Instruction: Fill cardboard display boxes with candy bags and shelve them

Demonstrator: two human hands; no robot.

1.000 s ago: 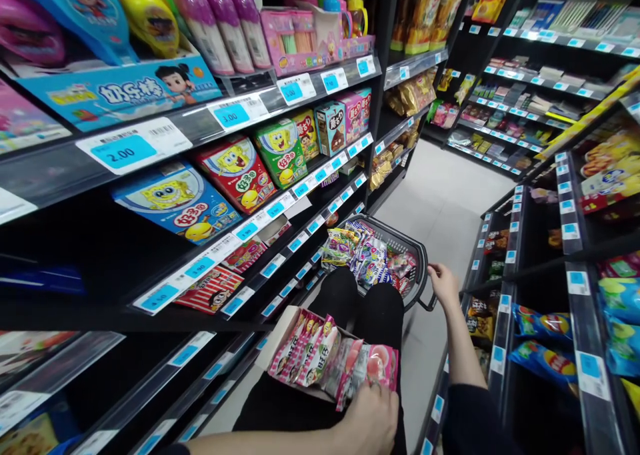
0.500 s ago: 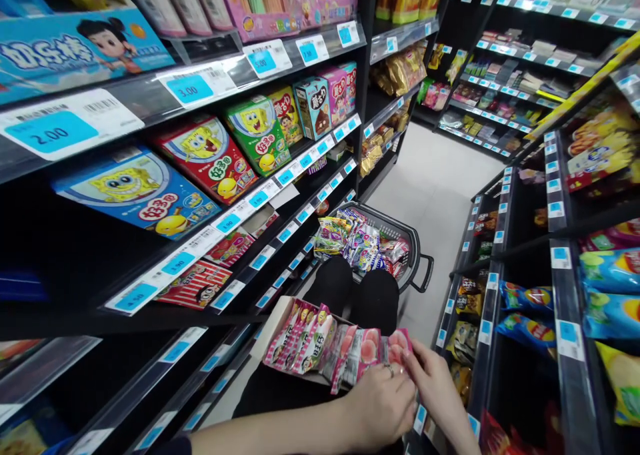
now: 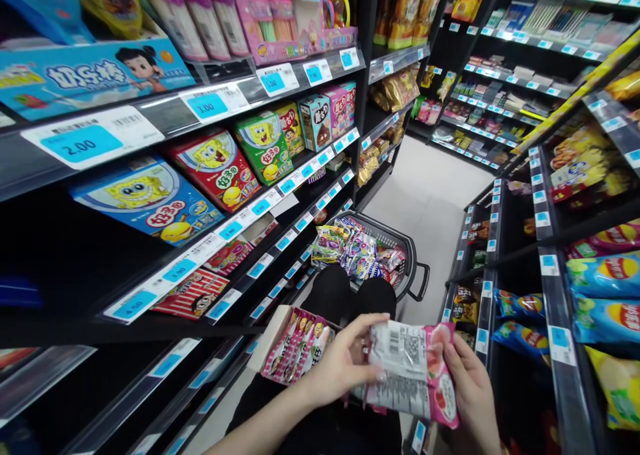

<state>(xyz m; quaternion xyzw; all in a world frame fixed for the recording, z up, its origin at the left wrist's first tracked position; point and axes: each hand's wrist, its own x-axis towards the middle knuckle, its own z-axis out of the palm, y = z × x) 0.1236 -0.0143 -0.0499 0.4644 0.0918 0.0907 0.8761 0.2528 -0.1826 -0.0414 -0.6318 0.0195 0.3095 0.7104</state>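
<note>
Several pink and silver candy packets [image 3: 400, 368], printed with peaches, are gathered in a stack between my two hands. My left hand [image 3: 345, 365] grips their left edge, with the thumb and fingers on either side. At the right edge my right hand [image 3: 467, 381] is closed on the pink end, thumb on top. Their silver backs with a barcode and small print face me. An open cardboard box [image 3: 270, 338] rests on my lap, partly behind my left arm. Inside it stand more pink candy packets [image 3: 300, 345] in a row.
A black shopping basket [image 3: 413, 258] holding several colourful snack bags [image 3: 363, 251] sits on the floor beyond my knees. The left shelf carries boxed snacks [image 3: 215, 168] and price tags. Chip bags [image 3: 607, 315] fill the right shelf. The aisle floor [image 3: 425, 188] runs ahead.
The peach packets have come up out of the box's right part, into both hands. My hands have moved apart, one at each end of the stack. The view has shifted slightly.
</note>
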